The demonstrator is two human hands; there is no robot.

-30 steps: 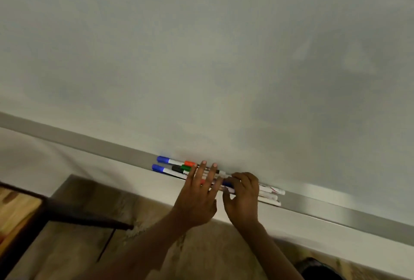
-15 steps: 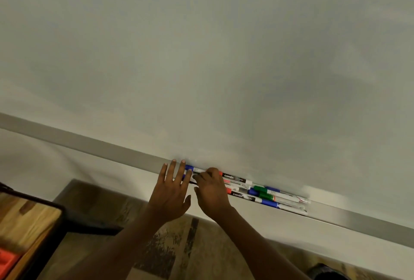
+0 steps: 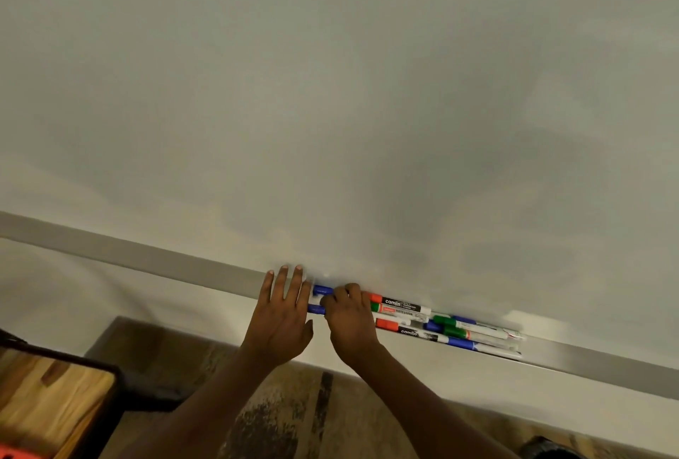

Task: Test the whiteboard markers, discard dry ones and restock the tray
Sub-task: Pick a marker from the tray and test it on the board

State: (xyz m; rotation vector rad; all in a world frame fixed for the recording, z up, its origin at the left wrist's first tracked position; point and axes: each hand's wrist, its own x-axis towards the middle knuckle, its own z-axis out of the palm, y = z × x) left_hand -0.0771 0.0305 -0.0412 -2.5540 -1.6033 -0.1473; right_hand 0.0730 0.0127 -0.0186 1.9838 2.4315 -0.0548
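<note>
Whiteboard markers: white barrels with blue, red and green caps, lying lengthwise in the grey metal tray under the white whiteboard.
Left hand: grip apart, fingers straight, flat on the tray just beside the blue-capped ends.
Right hand: grip curled over the markers' left part, thumb by a blue cap.

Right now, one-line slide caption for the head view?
Left hand flat on the whiteboard tray, right hand curled over blue-capped markers, more red, green and blue markers lying alongside.
</note>
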